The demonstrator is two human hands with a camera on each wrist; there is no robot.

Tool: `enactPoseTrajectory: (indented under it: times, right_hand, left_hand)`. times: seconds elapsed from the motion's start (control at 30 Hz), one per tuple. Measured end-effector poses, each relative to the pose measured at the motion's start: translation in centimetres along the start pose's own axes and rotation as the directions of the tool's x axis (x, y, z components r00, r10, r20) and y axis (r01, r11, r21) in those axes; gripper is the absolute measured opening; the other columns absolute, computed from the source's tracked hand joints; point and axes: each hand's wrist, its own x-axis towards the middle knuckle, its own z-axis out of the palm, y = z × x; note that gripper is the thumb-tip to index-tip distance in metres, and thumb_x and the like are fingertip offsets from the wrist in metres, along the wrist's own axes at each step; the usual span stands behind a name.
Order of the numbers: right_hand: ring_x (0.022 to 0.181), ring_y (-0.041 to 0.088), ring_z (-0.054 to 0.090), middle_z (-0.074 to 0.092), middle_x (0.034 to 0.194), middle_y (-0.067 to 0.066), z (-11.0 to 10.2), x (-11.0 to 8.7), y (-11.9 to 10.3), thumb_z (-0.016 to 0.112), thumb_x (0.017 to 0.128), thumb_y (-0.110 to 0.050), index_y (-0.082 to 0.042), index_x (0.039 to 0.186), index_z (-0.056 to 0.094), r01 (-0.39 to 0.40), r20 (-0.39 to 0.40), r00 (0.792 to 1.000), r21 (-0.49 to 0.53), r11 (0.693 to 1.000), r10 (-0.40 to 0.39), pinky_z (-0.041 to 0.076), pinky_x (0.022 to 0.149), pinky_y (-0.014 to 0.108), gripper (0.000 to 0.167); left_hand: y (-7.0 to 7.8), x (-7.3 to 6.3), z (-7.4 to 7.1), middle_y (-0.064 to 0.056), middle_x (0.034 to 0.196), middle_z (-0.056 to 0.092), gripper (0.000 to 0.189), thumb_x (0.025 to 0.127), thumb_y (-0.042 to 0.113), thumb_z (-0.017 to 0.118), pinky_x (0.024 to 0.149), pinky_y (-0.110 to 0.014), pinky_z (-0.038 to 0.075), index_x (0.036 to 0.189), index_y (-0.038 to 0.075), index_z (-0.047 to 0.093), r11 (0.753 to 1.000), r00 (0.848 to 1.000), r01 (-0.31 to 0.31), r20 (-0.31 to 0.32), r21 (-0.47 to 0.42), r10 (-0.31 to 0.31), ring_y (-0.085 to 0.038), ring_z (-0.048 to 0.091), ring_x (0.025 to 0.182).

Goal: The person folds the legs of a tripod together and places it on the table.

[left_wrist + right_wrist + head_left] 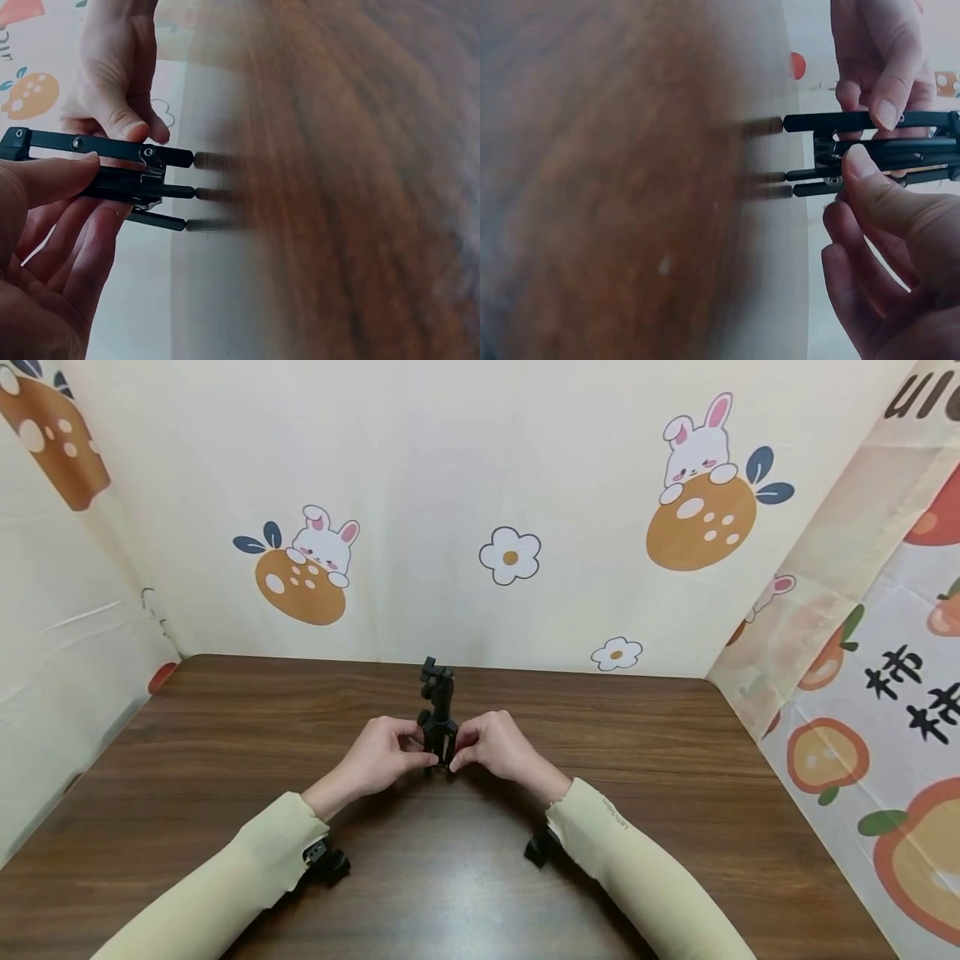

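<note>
While the left hand (380,754) pinches a black tripod (441,697), the right hand (497,746) does too.

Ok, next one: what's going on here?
A person has both hands on a small black tripod, upright on a brown wooden table. The left hand and the right hand pinch it low down, from either side. At this moment its legs are close together rather than spread wide.
</note>
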Motion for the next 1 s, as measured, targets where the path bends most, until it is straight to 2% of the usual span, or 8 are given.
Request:
enactPoseTrajectory:
  times: [0.17, 0.43, 0.6, 0.8, 1.0]
  right_hand:
    - [0.072, 0.006, 0.066, 0.07, 0.073, -0.01, 0.0, 0.3, 0.3, 0.092, 0.069, -0.016, -0.014, 0.082, 0.075, -0.064, 0.004, 0.998, 0.039, 0.997, 0.063, 0.051, 0.065, 0.026, 0.022]
    - [0.08, 0.008, 0.068, 0.072, 0.083, -0.008, -0.1, 0.1, 0.3, 0.092, 0.071, -0.016, -0.012, 0.107, 0.073, -0.113, 0.036, 0.993, 0.114, 0.987, 0.11, 0.053, 0.069, 0.028, 0.04]
    - [0.086, 0.01, 0.068, 0.072, 0.089, -0.005, -0.6, -0.1, 0.1, 0.09, 0.073, -0.015, -0.011, 0.116, 0.072, -0.108, 0.031, 0.994, 0.147, 0.983, 0.105, 0.054, 0.071, 0.03, 0.047]
    - [0.096, 0.012, 0.068, 0.073, 0.102, -0.004, -0.9, -0.4, 0.0, 0.088, 0.076, -0.018, -0.011, 0.122, 0.069, -0.095, 0.053, 0.995, 0.2, 0.975, 0.086, 0.054, 0.082, 0.033, 0.051]
    - [0.1, 0.017, 0.068, 0.073, 0.105, -0.002, -0.8, -0.7, -0.5, 0.086, 0.078, -0.016, -0.012, 0.117, 0.072, -0.077, 0.057, 0.996, 0.263, 0.962, 0.064, 0.053, 0.084, 0.033, 0.041]
  left_hand:
    - [-0.1, 0.0, -0.1, 0.004, 0.076, 0.072, 0.008, 0.081, 0.014, 0.083, 0.062, -0.031, 0.05, 0.085, 0.012, 0.077, 1.0, 1.0, 0.009, -0.008, 0.01, -0.009, -0.011, 0.066, 0.069]
    - [-0.2, -0.1, -0.2, 0.002, 0.08, 0.072, 0.009, 0.084, 0.01, 0.081, 0.068, -0.034, 0.053, 0.091, 0.009, 0.076, 1.0, 1.0, 0.002, 0.025, -0.021, -0.001, -0.013, 0.067, 0.073]
    - [-0.2, -0.1, -0.3, 0.002, 0.086, 0.072, 0.011, 0.085, 0.01, 0.079, 0.072, -0.036, 0.054, 0.096, 0.01, 0.077, 0.999, 0.999, -0.013, 0.033, -0.03, 0.014, -0.013, 0.068, 0.078]
    - [-0.6, 0.0, -0.4, 0.002, 0.091, 0.074, 0.012, 0.085, 0.01, 0.079, 0.076, -0.037, 0.054, 0.098, 0.013, 0.079, 0.999, 0.999, -0.011, 0.03, -0.043, 0.013, -0.014, 0.068, 0.083]
    - [-0.9, 0.1, -0.5, 0.004, 0.088, 0.075, 0.012, 0.085, 0.01, 0.079, 0.08, -0.039, 0.053, 0.096, 0.013, 0.08, 0.998, 1.0, -0.011, 0.028, -0.057, 0.013, -0.013, 0.068, 0.087]
